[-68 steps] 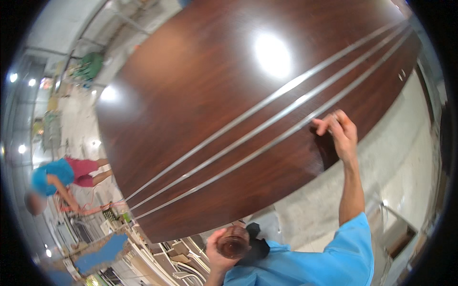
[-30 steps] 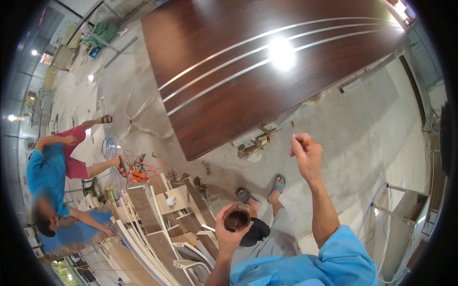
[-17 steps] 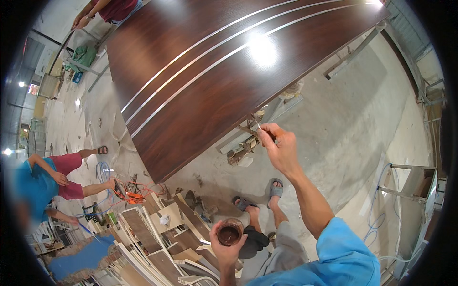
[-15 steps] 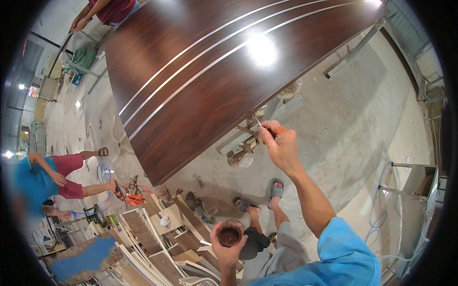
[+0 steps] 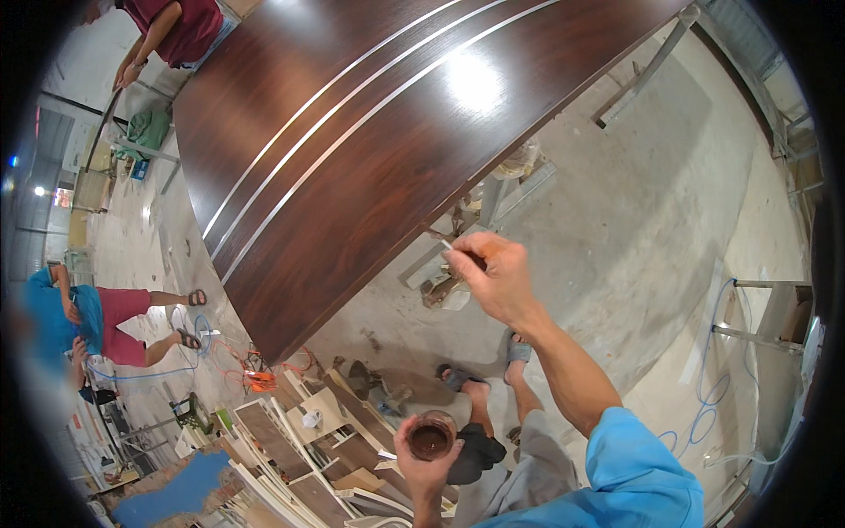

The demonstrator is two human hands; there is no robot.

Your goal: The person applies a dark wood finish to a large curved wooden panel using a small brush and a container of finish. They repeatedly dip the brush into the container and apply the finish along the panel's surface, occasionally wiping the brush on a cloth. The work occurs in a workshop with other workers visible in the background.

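Note:
A large dark brown wood panel (image 5: 387,185), glossy and crossed by three curved silvery strips, lies raised above the floor. My right hand (image 5: 495,275) is closed around a small paintbrush (image 5: 445,244) with a light metal collar. Its bristles touch or nearly touch the panel's near edge; which one, I cannot tell. Lower down, my left hand (image 5: 421,466) is wrapped round a round jar (image 5: 431,440) of dark brown liquid, its open mouth facing up.
Below the jar's left lies a heap of wood offcuts and boards (image 5: 326,431). Orange cords (image 5: 260,378) and blue hose (image 5: 198,330) trail on the floor. A person in blue (image 5: 66,308) stands at left, another in maroon (image 5: 189,31) at the panel's far end. Metal frames (image 5: 766,326) stand right.
My right hand with the paintbrush has moved left along the panel's near edge. The jar stays in my left hand. The person in blue has shifted their arms and legs.

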